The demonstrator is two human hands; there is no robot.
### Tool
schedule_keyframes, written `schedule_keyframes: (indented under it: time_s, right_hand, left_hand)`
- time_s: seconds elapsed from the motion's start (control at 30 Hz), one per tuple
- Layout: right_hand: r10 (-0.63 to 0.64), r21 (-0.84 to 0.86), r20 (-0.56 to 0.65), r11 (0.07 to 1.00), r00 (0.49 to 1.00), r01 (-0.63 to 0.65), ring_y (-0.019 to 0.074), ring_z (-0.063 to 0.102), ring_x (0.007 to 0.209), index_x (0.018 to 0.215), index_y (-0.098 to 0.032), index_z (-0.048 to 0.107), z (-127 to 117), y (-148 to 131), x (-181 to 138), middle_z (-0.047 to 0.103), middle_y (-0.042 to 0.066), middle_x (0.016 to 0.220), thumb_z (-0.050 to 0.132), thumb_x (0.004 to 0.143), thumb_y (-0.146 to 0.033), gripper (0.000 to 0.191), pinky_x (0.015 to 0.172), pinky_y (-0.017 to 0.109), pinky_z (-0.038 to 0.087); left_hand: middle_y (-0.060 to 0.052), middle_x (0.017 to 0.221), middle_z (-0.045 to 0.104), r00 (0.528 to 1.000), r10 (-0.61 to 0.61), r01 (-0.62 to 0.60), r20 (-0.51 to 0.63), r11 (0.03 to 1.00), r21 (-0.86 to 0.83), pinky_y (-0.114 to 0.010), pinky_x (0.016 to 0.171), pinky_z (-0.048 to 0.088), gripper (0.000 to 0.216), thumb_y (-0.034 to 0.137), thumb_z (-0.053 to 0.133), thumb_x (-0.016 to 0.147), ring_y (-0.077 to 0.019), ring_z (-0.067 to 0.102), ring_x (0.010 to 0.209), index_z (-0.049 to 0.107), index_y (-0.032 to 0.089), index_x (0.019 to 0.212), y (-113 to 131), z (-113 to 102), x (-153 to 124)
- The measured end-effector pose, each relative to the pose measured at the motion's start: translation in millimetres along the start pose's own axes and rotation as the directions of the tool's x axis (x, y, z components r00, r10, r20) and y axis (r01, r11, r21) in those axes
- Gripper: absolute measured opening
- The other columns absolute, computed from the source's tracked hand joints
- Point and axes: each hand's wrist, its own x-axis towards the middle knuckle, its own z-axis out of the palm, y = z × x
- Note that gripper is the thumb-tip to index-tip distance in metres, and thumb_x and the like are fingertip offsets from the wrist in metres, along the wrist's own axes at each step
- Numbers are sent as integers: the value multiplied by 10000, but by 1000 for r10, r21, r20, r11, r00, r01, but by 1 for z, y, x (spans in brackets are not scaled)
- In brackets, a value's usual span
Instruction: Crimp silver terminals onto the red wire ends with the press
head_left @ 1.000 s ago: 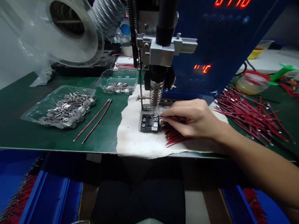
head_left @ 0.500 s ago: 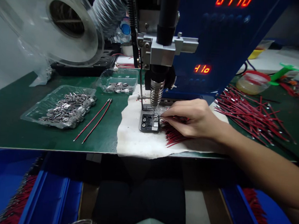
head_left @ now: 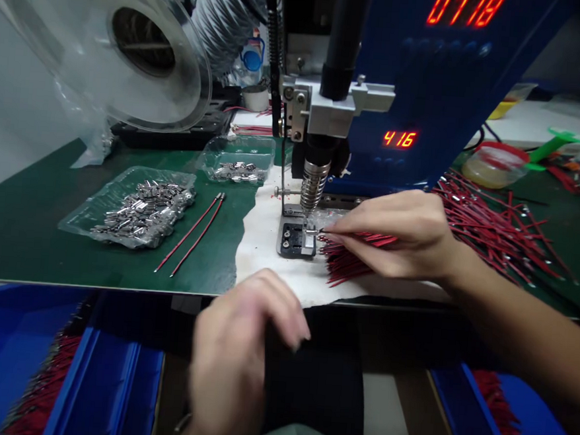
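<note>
My right hand is closed in a pinch on a thin wire beside the small black fixture under the soldering head. A small metal connector sits on the fixture at the wire's tip. Under that hand lies a bundle of red wires on white paper. My left hand is in front of the table edge, its fingers bent downward and smeared by motion; whether it holds anything I cannot make out.
Clear plastic trays hold metal connectors and more small parts on the left. Two red wires with metal ends lie beside them. A large pile of red wires lies right. Blue bins stand below the table.
My left hand has come into view at the bottom. My right hand has drawn slightly back from the fixture, and a connector now shows there. The lower red display reads differently.
</note>
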Motion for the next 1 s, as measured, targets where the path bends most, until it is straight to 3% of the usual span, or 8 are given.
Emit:
schedule_keyframes:
  time_s: [0.13,0.3,0.43,0.53,0.63,0.73,0.9,1.0]
  right_hand:
    - [105,17,-62,994,993,-104,136,701,635,838,-140,725,5,-31,10,763,52,777,670,832,-164,61,604,258,560]
    - [252,19,-242,967,937,-256,127,710,652,849,-147,734,30,-60,12,768,37,785,678,834,-143,59,604,233,553]
    - [315,72,-231,949,920,-307,144,729,745,965,-148,726,37,-64,8,769,52,937,692,833,-179,140,670,227,571]
    - [318,39,-180,948,931,-317,128,707,662,932,-154,715,28,-54,5,769,42,869,711,828,-256,145,599,216,542]
    - [156,-65,-144,984,977,-167,97,603,489,704,-179,666,14,-30,1,699,2,602,645,874,-245,183,465,229,437]
    - [-32,-189,-88,982,996,15,90,519,443,680,-178,629,1,3,-2,639,3,543,624,874,-197,194,431,253,374]
    - [-110,-204,125,970,986,134,98,460,450,660,-217,593,-10,41,1,535,-25,509,604,876,-276,225,431,276,333]
    - [-160,-228,116,956,980,183,91,436,444,645,-214,579,-7,50,3,507,-33,509,600,869,-278,234,434,275,316]
  left_hand:
    - [10,655,581,987,-42,39,153,999,22,-220,484,428,181,334,579,916,-110,539,538,657,212,1025,-7,20,6]
    - [18,599,581,997,29,-28,65,1000,-15,-202,474,395,235,310,548,930,-77,475,477,652,165,777,-7,32,13]
    - [12,739,668,997,70,-72,43,996,61,-198,605,458,173,261,545,926,-106,587,635,684,183,858,-7,8,17]
    - [10,689,656,998,64,-63,8,937,344,-231,560,423,231,354,545,921,-130,586,600,686,192,838,-4,-29,32]
    - [-15,623,629,997,73,-57,18,571,819,-291,559,355,333,424,480,930,-174,555,562,676,199,780,2,-66,54]
    - [-79,704,669,988,52,-154,147,151,976,-330,579,309,399,413,384,948,-253,610,673,652,194,748,7,-84,75]
    - [-112,732,689,966,-39,-257,255,-54,965,-362,628,331,441,384,309,959,-293,646,727,651,186,762,3,-84,92]
    - [-137,756,697,964,-48,-264,260,-116,958,-381,659,355,464,387,286,965,-310,657,742,660,164,804,-3,-83,96]
